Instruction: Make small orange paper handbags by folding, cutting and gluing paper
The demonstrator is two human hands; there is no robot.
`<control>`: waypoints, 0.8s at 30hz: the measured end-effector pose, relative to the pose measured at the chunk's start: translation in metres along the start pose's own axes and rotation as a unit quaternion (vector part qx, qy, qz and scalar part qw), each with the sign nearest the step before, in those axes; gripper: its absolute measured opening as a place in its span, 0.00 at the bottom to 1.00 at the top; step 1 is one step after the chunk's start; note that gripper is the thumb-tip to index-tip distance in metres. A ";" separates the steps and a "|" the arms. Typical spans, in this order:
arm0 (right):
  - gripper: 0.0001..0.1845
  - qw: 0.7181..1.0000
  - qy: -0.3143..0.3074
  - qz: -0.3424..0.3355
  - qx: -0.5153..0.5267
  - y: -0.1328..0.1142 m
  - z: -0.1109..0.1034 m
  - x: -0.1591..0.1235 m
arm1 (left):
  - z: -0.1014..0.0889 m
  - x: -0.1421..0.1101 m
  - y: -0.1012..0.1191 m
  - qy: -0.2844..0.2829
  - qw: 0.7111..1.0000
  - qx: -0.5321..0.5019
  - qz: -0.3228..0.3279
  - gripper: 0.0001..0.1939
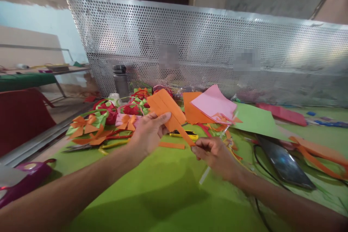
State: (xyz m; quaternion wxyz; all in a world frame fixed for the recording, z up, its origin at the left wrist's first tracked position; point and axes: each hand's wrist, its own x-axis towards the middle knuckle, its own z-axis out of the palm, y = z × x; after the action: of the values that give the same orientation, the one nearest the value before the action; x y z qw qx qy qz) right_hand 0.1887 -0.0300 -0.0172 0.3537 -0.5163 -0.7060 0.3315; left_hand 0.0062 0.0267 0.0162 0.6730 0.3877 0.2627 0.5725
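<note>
My left hand (149,130) pinches a folded orange paper (165,108) and holds it up above the green table (152,188). A narrow orange strip (185,136) hangs from the paper down to my right hand (214,154). The right hand's fingers are closed on the strip's lower end. A thin white stick (208,170) runs through that hand, its ends showing above and below the fingers.
Paper baskets and bows (108,117) lie at the left with scissors (77,148). Orange, pink (213,103) and green (255,119) sheets lie behind. A phone (284,161) with a cable rests at the right. A perforated metal screen (206,43) stands at the back, a bottle (121,79) before it.
</note>
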 end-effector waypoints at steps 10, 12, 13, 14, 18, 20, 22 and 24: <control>0.12 0.983 -0.067 -0.033 -0.170 -0.002 0.001 0.010 | -0.012 0.019 0.038 0.003 0.995 -0.009 0.096 0.04; 0.11 0.974 -0.089 -0.060 -0.201 -0.008 0.007 0.017 | -0.014 0.021 0.050 -0.010 0.991 0.006 0.136 0.05; 0.11 0.968 -0.100 -0.078 -0.216 -0.013 0.011 0.022 | -0.016 0.023 0.054 -0.010 0.988 0.015 0.152 0.05; 0.10 0.962 -0.109 -0.099 -0.231 -0.018 0.017 0.027 | -0.018 0.025 0.058 -0.008 0.987 0.024 0.161 0.04; 0.12 0.928 -0.150 -0.192 -0.282 -0.039 0.052 0.052 | -0.029 0.036 0.059 0.011 0.990 0.041 0.131 0.04; 0.11 0.908 -0.171 -0.232 -0.302 -0.048 0.074 0.067 | -0.037 0.042 0.058 0.017 0.992 0.048 0.116 0.04; 0.08 0.892 -0.182 -0.260 -0.321 -0.056 0.095 0.083 | -0.044 0.048 0.058 0.019 0.991 0.052 0.119 0.05; 0.08 0.880 -0.190 -0.273 -0.339 -0.062 0.115 0.099 | -0.049 0.050 0.061 0.016 0.990 0.054 0.130 0.06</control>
State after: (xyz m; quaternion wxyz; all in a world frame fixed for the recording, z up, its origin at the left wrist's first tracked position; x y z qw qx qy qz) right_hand 0.0393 0.0384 -0.0106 0.0926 -0.3190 -0.9417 0.0534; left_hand -0.0569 0.0893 0.0435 0.5665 0.4454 0.2510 0.6463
